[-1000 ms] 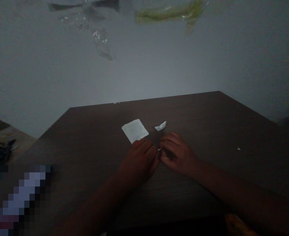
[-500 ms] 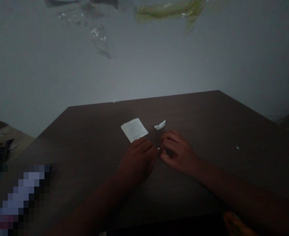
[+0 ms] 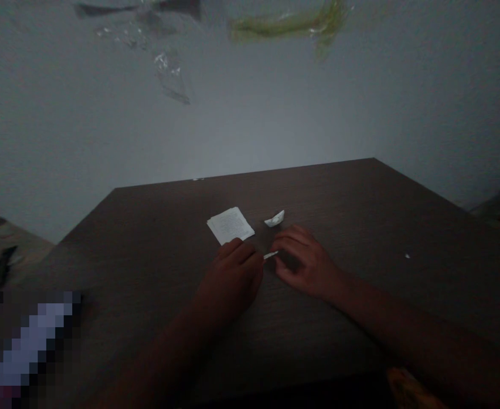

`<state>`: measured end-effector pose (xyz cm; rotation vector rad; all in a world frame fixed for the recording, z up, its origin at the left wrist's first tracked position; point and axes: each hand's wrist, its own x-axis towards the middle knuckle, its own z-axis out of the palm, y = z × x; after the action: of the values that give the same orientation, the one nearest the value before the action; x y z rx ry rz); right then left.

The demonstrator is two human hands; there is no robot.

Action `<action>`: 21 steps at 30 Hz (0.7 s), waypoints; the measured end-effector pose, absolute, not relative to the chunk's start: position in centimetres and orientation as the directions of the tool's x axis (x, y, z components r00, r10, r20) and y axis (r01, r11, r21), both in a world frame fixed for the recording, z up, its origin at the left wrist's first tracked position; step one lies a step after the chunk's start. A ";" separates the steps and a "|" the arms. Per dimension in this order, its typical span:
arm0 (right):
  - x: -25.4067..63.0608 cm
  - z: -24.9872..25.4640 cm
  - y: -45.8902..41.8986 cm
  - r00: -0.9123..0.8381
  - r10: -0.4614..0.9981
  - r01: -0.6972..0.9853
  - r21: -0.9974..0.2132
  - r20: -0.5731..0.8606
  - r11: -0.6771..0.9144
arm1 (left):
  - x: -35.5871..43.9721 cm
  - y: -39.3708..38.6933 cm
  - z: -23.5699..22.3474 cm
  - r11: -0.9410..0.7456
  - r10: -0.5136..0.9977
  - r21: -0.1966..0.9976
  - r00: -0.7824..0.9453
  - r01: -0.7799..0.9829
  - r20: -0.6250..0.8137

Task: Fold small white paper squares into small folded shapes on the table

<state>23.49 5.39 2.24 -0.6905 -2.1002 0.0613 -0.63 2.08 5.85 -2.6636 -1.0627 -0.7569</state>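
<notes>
Both my hands rest on a dark brown table (image 3: pixel 360 204) in dim light. My left hand (image 3: pixel 230 278) and my right hand (image 3: pixel 305 261) meet at a small white piece of paper (image 3: pixel 270 255), each pinching one end with curled fingers. Just beyond my left hand lies a small stack of white printed paper squares (image 3: pixel 230 225). A tiny folded white paper shape (image 3: pixel 274 218) sits beyond my right hand.
A tiny white scrap (image 3: pixel 407 256) lies on the table to the right. A blurred-out patch (image 3: pixel 28 346) covers the lower left corner. Behind the table rises a pale wall (image 3: pixel 250 113) with clear plastic and greenish material at the top.
My hands have drawn slightly apart, and more of the small white paper now shows between them. The stack and folded shape have not moved.
</notes>
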 end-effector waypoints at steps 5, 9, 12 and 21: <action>23.0 2.0 5.3 -0.462 0.427 0.406 -0.243 0.777 0.881 | -0.1 1.8 5.5 -0.759 0.562 0.012 0.647 0.650 0.516; 22.8 2.1 5.2 -0.453 0.422 0.410 -0.237 0.785 0.881 | 0.1 1.6 5.8 -0.768 0.552 0.022 0.645 0.640 0.529; 22.7 2.2 4.9 -0.448 0.403 0.406 -0.220 0.798 0.887 | 0.2 1.4 6.2 -0.759 0.581 0.047 0.643 0.649 0.500; 23.1 2.3 5.2 -0.459 0.435 0.467 -0.207 0.775 0.860 | -0.1 1.7 6.1 -0.737 0.637 0.116 0.626 0.666 0.450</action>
<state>23.07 5.19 2.30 -0.6533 -2.1127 -0.0434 -0.08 1.71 6.08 -2.7772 -1.1145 -0.7310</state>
